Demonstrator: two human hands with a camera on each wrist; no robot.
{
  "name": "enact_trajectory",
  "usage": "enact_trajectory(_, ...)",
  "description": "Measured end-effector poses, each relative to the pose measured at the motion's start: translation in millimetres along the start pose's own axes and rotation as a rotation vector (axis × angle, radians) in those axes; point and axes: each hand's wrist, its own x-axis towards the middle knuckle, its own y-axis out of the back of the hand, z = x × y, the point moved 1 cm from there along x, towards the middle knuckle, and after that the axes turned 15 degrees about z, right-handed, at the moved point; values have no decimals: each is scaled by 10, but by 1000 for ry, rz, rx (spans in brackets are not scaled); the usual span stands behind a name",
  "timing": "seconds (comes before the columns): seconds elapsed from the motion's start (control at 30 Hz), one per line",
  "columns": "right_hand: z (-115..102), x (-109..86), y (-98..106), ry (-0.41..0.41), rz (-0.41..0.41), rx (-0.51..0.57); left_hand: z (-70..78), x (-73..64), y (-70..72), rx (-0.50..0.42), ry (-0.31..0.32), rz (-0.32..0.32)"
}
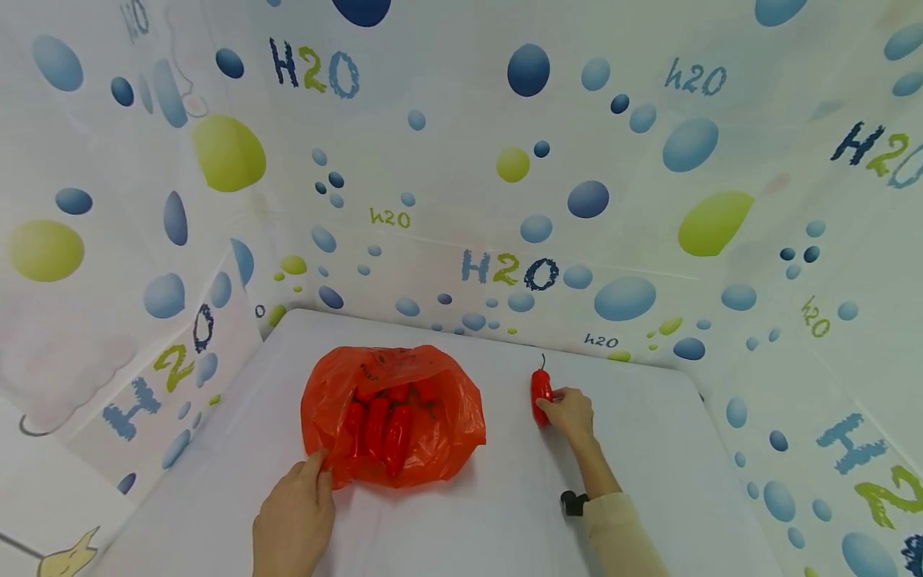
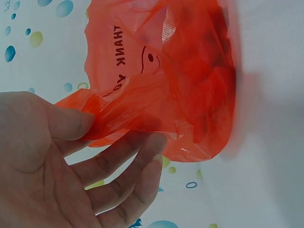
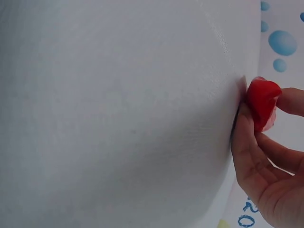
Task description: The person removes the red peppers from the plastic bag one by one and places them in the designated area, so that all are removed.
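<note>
A red plastic bag (image 1: pixel 324 401) lies with its mouth open toward me, several red chili peppers (image 1: pixel 376 429) inside. At its near left edge my left hand (image 1: pixel 296 513) pinches the rim; the left wrist view shows the thumb and fingers (image 2: pixel 118 156) on the thin plastic, which carries printed lettering. Off to the right, my right hand (image 1: pixel 573 413) grips a single red chili pepper (image 1: pixel 541 389) by its side, its dark stem pointing to the back wall. In the right wrist view that pepper (image 3: pixel 262 99) sits between thumb and fingers, low over the white surface.
The white tabletop (image 1: pixel 447 537) runs back to a wall sheet (image 1: pixel 461 200) printed with blue and green drops and "H2O". Similar sheets stand at left and right. A black wrist-worn device (image 1: pixel 573 503) shows by the right sleeve (image 1: pixel 623 533).
</note>
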Motion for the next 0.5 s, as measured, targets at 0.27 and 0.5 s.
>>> enact_trajectory(0.27,12,-9,40,-22,-20,-45,10,10,-3,5,1,-8)
enact_trajectory(0.5,3,-29,115,-48,-22,-36,15,-5,-2,-10,-7,3)
